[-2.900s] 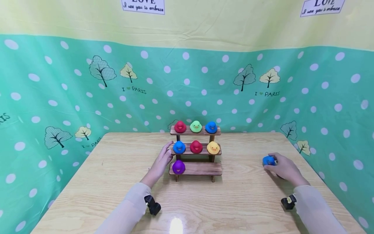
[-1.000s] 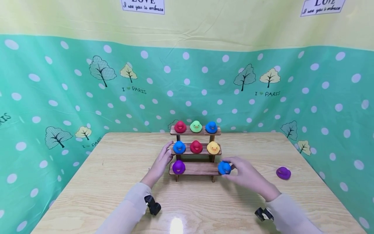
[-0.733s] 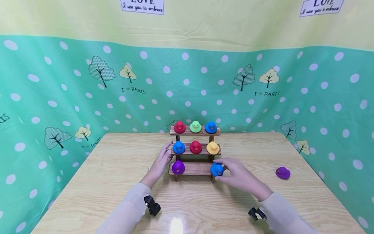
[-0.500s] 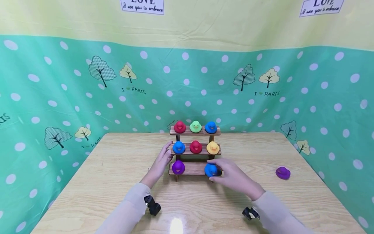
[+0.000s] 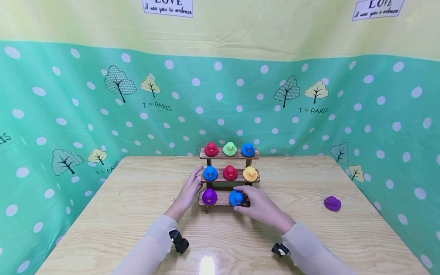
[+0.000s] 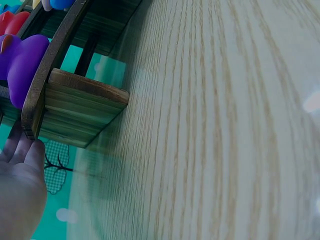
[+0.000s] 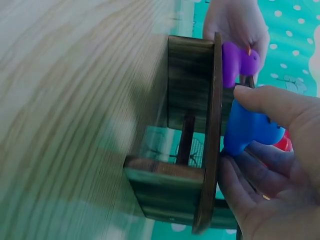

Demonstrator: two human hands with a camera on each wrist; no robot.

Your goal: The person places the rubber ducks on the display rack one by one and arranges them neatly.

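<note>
My right hand point(image 5: 259, 206) pinches a blue rubber duck point(image 5: 235, 198) between thumb and fingers, at the middle of the bottom step of a three-tier wooden stand point(image 5: 222, 198). In the right wrist view the blue duck point(image 7: 250, 127) sits right at the step's board, thumb on one side and fingers on the other. A purple duck point(image 5: 209, 196) sits at the left end of that same step. My left hand point(image 5: 187, 193) is at the stand's left side, its fingers extended by the middle step; the left wrist view shows the fingertips point(image 6: 35, 152) right at the wood.
On the middle step sit blue point(image 5: 210, 173), red point(image 5: 230, 173) and yellow point(image 5: 250, 174) ducks. Red point(image 5: 211, 149), green point(image 5: 230, 149) and blue point(image 5: 248, 149) ducks line the top. Another purple duck point(image 5: 332, 203) lies on the table at right. A dotted curtain point(image 5: 220, 95) hangs behind.
My right hand has carried the blue duck from the table's right side to the bottom step, then leftward along it to the middle. The left hand has stayed in place.
</note>
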